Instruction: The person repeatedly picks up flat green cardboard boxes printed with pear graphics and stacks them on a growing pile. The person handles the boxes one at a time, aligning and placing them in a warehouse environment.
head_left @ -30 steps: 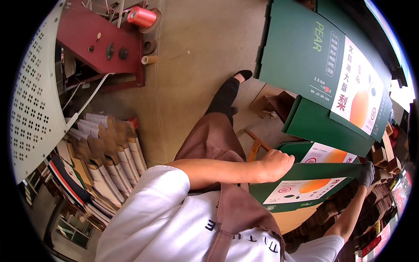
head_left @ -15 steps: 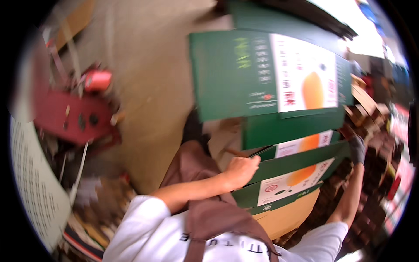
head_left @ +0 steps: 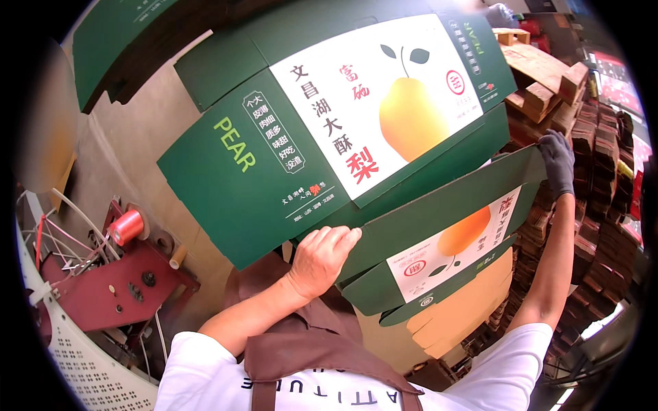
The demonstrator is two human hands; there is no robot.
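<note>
My bare left hand (head_left: 322, 259) is closed at the left end of a green cardboard carton (head_left: 384, 243), next to its upper edge. A dark grey glove covers my right hand (head_left: 557, 161), whose fingers wrap over the far right corner of the same carton. The held carton is partly folded, and its near side bears a white panel with a yellow pear picture. Just beyond it lies a large flat green carton sheet (head_left: 226, 185) with another pear panel. Whether the sheet and the held carton are joined, I cannot tell.
At left stands a dark red machine (head_left: 113, 298) with a spool of red strapping (head_left: 127, 227) and a perforated pale panel (head_left: 96, 370). Wooden pallets (head_left: 541, 65) and stacked brown cardboard (head_left: 589, 198) fill the right side. More green cardboard (head_left: 123, 48) sits at upper left.
The view has shifted, and the flat sheet appears larger and farther left. Both hands sit higher in the picture, still at the carton's two ends, with the carton raised between them.
</note>
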